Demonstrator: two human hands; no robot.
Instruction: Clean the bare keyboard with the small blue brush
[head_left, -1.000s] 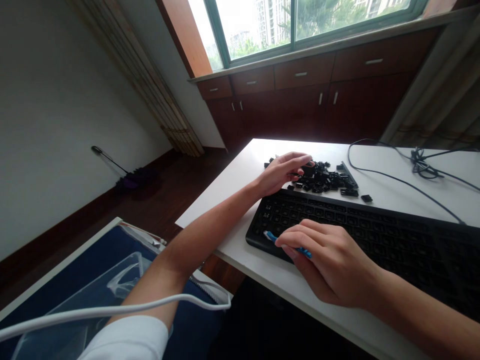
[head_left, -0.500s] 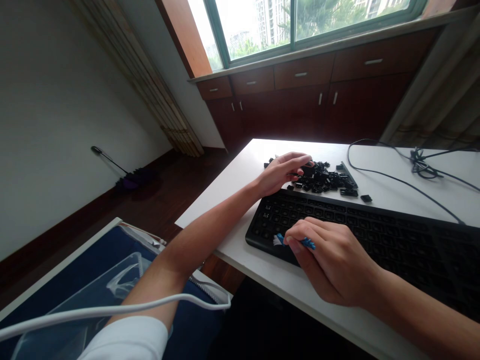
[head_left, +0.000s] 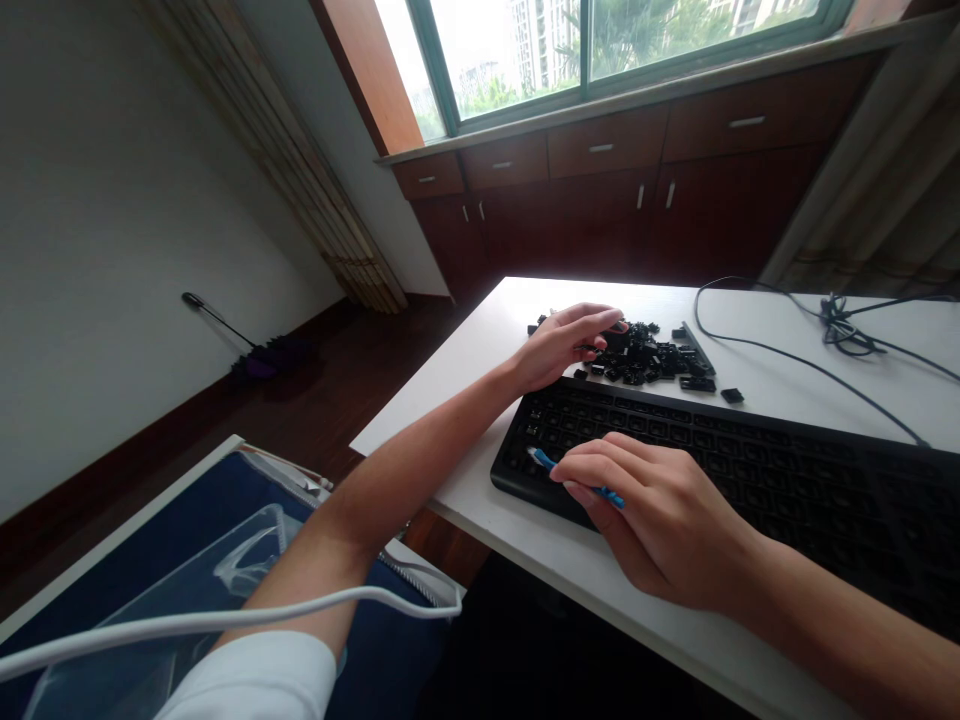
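Observation:
My right hand point(head_left: 660, 515) is closed around a small blue brush point(head_left: 544, 460), possibly a toothbrush; most of its handle is hidden by the fingers. White bristles point to the left, over the left end of a black keyboard point(head_left: 514, 478) whose keycaps are off over much of the visible area. Whether the bristles touch it I cannot tell. Beyond the keyboard's far left corner, my left hand point(head_left: 559, 345) rests with loosely curved fingers, apart from one another, beside a heap of loose black keycaps point(head_left: 641, 360). Its fingertips partly overlap the heap.
The keyboard lies along the front of a white table point(head_left: 472, 400). A black cable point(head_left: 810, 350) loops across the right side. At lower left, a white cord point(head_left: 225, 622) crosses above a dark blue surface holding clear plastic point(head_left: 187, 575). Cabinets point(head_left: 555, 220) stand behind.
My right hand has moved the brush slightly left and away from me, and its bristles now lie farther in from the keyboard's near edge. My left hand has stayed in place.

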